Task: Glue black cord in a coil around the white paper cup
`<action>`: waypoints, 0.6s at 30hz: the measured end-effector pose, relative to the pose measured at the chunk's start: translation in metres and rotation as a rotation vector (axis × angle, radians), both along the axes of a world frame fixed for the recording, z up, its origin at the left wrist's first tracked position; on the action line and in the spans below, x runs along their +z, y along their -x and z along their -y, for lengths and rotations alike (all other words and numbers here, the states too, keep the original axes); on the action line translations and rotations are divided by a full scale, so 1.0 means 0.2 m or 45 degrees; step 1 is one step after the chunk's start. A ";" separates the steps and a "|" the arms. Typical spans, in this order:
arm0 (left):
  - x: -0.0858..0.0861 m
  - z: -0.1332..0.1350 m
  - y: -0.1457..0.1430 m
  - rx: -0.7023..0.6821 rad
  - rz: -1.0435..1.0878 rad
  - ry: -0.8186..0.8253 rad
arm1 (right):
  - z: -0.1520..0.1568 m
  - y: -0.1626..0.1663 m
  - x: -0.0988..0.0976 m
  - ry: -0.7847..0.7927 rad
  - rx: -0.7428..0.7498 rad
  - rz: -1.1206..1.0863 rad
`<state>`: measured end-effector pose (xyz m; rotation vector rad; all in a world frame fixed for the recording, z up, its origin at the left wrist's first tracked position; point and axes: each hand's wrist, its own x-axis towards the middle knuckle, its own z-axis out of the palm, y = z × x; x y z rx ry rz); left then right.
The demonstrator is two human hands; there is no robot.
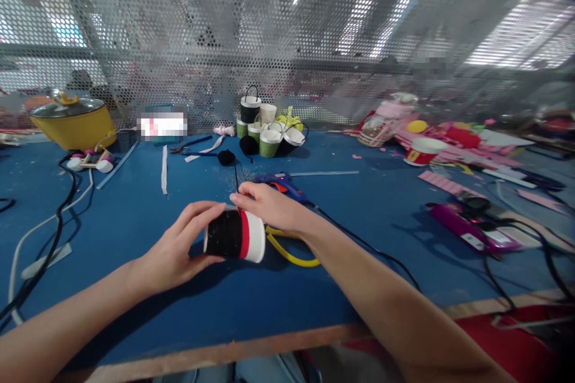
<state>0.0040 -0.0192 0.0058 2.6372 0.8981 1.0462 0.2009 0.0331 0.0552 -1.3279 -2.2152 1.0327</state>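
**Cup (pixel 231 236) at frame centre, left hand (pixel 175 248) clamped round it, right hand (pixel 267 204) pinching black cord (pixel 236 178)**

Cup tipped on its side, wide end to the right. Tapered round shape: fuzzy-looking black wrap (pixel 223 233) on the narrow end, thin red band (pixel 245 236), then smooth white band (pixel 256 239) at the rim. Left hand wrapped round the narrow end, fingers above, thumb below. Right hand apart from left, just above the red band, thumb and fingertips closed on the cord. Cord thin and soft, running up toward a fuzzy round black yarn ball (pixel 226 158).

Just behind right hand: hard plastic blue glue gun (pixel 294 190) with orange trigger. Under right forearm: curved yellow handle (pixel 294 259), smooth, rest of the tool hidden. Matte blue tabletop (pixel 179 317) with raw wooden edge (pixel 202 354) along bottom of frame.

Upper centre: cluster of small cups (pixel 269 142), green or black sides, white rims, thin loop handles on some. Left of centre: flat white strip (pixel 164 170). Upper left: glossy yellow pot (pixel 74 125), glass lid. Right side: red-and-white paper cup (pixel 422 152), shiny purple packet (pixel 471 230), ribbed pink strip (pixel 449 184). Across the top: grey perforated panel (pixel 202 30), round holes. Far right blurred, small bits there unreadable.
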 end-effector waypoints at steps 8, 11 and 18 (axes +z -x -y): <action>0.00 -0.01 -0.01 0.003 0.037 0.297 | 0.04 0.02 0.01 -0.161 -0.062 0.085; 0.01 -0.01 -0.01 -0.059 0.160 0.438 | 0.03 0.03 0.01 -0.197 -0.071 0.077; -0.01 -0.02 -0.01 -0.073 0.354 0.577 | 0.04 0.03 0.00 -0.310 -0.040 0.006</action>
